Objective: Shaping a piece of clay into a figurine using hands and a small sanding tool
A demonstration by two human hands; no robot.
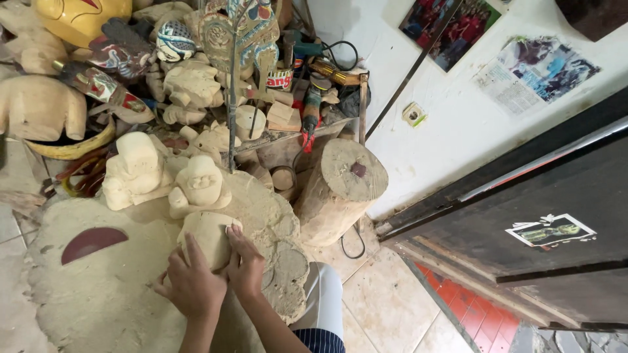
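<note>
Looking down, we've got both hands wrapped around a pale unpainted wooden carving (208, 236), a rounded lump sitting on the sawdust-covered surface (104, 294) right in front of us. Our left hand (191, 282) has its fingers closed over the near left side of it, and our right hand (246, 265) grips the right edge, fingers (234, 233) curled up onto the top.

Paper stuff first: on the white wall (451, 131) at far right there are two glossy photo prints (451, 23) full of red, and a faded newspaper clipping (533, 72) to the right of them, tilted. A small white wall socket (413, 114) sits below the photos. On the dark door (556, 216) at right there's one small white-edged sticker (551, 231) with a green figure on it. Among the clutter at the far side there's a can with a red and white label (280, 80).

The surface is thick with beige dust, with one dark red half-moon piece (91, 242) lying at the left. Floor is pale tile (386, 307), with red tile (477, 314) by the door.

Just beyond our piece we count two more raw carved figures: a blocky one (134, 171) and a round squat one (199, 186). One log stump (340, 186) stands to the right. The far left is a heap of rough carvings and painted masks (124, 52), too jumbled to count. One yellow mask (82, 16) sits at the top.
</note>
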